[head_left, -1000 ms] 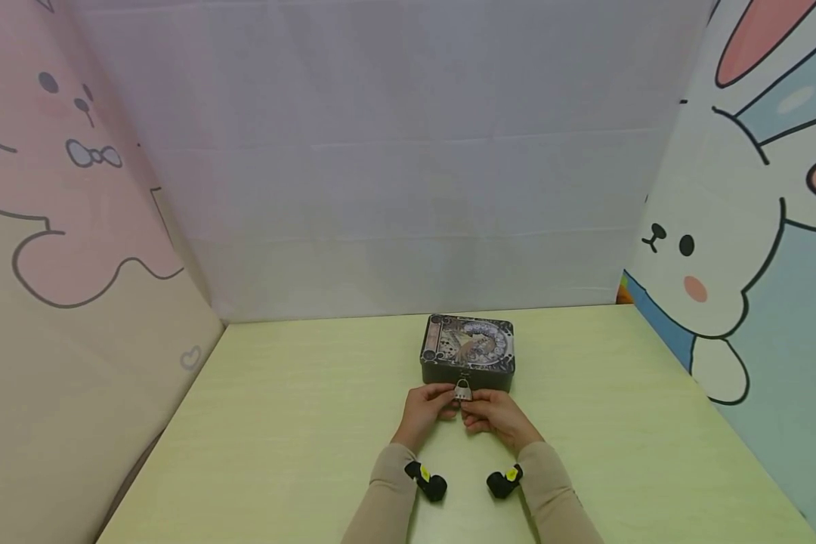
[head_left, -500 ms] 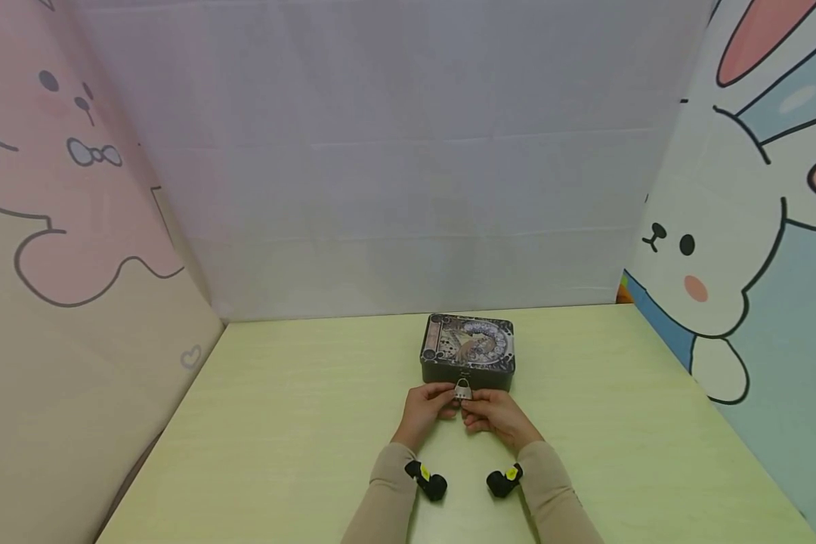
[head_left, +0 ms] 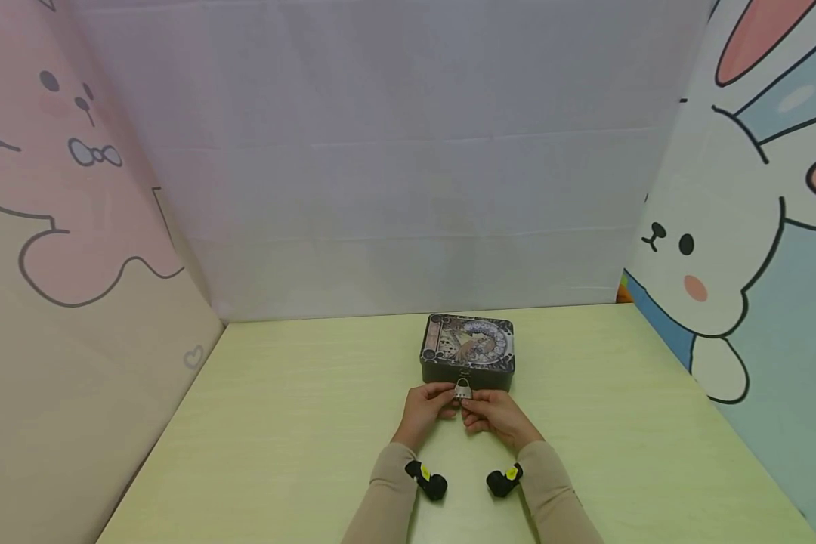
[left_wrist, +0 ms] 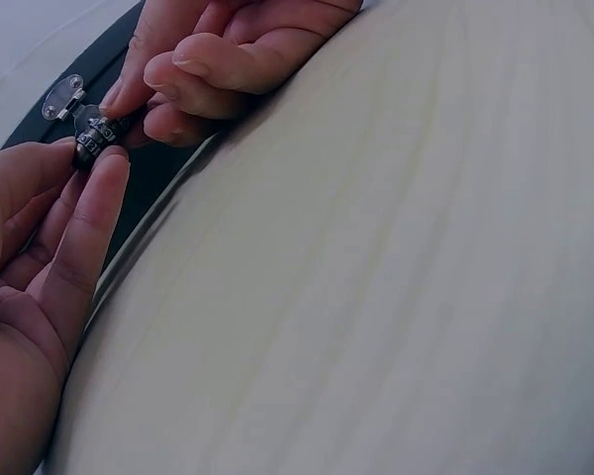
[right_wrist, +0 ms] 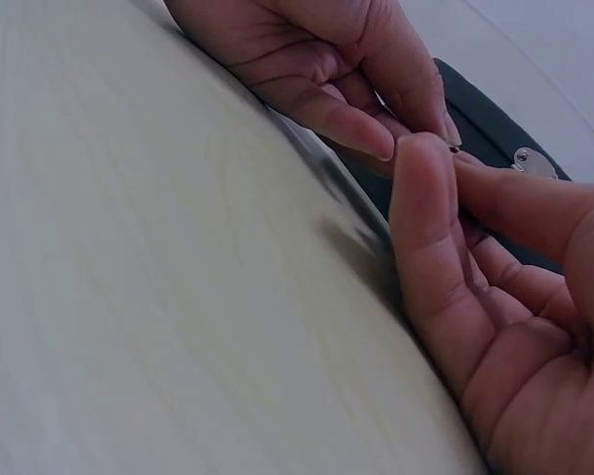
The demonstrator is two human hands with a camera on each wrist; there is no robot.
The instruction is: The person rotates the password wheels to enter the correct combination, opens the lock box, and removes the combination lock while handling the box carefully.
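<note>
Clock centred on the padlock, head view, 12 = far side. Left panel (head_left: pixel 81 219) at 10: pink cartoon figure with bow tie, cream below. Pale yellow-green table (head_left: pixel 299 408) spans the foreground; white sheet (head_left: pixel 408 166) hangs behind it, 11 to 1.

Left hand (head_left: pixel 421 410) at 8, beige left sleeve (head_left: pixel 386 487). Thumb and fingers pinch the lock's left side. Black left wrist camera (head_left: pixel 430 482) with yellow tag at 7.

Padlock (head_left: pixel 463 391): between both hands, right at the box's front face, shackle up. Numbered dials show in the left wrist view; digits too small to read. Shackle meets the metal latch (left_wrist: pixel 63 97); can't tell if it's threaded through.

Dark box (head_left: pixel 468 344) at 12, ornate printed lid down, sits near the table's far edge.

Right hand (head_left: pixel 502 415) at 4, fingertips pinching the lock's right side, other fingers curled below. Black right wrist camera (head_left: pixel 503 482) at 5, beige right sleeve (head_left: pixel 557 487). Right panel (head_left: pixel 721 257) at 2: white cartoon rabbit, pink inner ears, on blue.
</note>
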